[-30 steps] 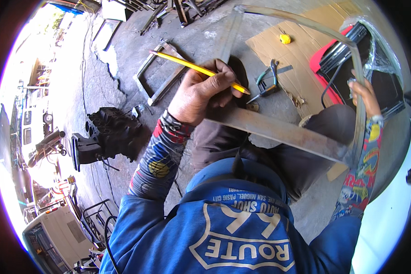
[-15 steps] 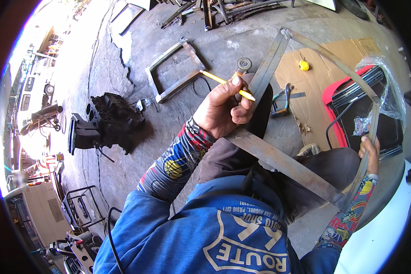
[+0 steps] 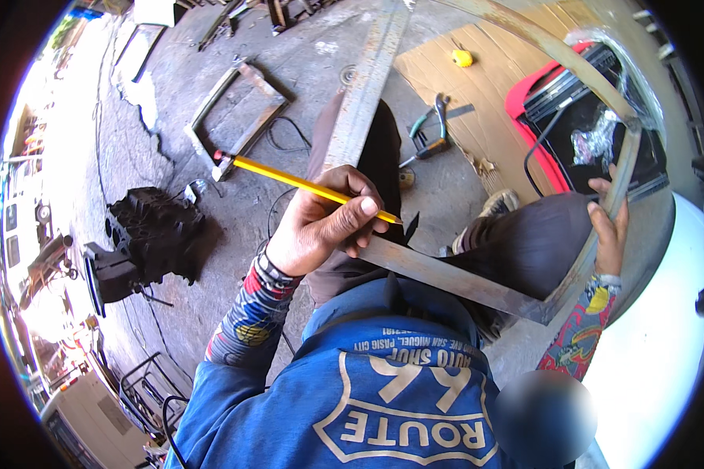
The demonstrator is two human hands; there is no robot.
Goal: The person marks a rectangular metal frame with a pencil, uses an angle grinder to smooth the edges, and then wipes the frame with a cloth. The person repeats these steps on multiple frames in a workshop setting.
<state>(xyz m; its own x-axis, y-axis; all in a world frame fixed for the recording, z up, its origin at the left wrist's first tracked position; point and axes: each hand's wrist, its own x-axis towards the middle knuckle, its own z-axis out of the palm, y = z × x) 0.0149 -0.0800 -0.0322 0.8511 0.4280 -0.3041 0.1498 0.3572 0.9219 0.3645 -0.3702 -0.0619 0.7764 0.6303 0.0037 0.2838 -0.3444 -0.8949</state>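
Observation:
A yellow pencil [image 3: 278, 173] is pinched in my left hand [image 3: 321, 227], its point toward the right. That hand is over a large rusty metal frame [image 3: 454, 270], which lies across my dark-trousered legs [image 3: 520, 238]. My right hand [image 3: 608, 234] grips the frame's right-hand bar, fingers around it. Beyond the frame are green-handled pliers [image 3: 440, 121] and a yellow tape measure [image 3: 462, 58]; the tape is on a cardboard sheet [image 3: 422, 66].
A smaller metal frame [image 3: 258, 129], cables and a black engine part [image 3: 152, 230] lie on the concrete floor [image 3: 219, 258] at left. A red-and-black item in clear plastic [image 3: 524, 117] is at right. Metal scraps [image 3: 278, 16] lie beyond; vehicles show at far left.
The view has shifted. My left hand with the pencil sits lower and further left in the picture than a second ago; the held frame has shifted leftward too. Both grips persist.

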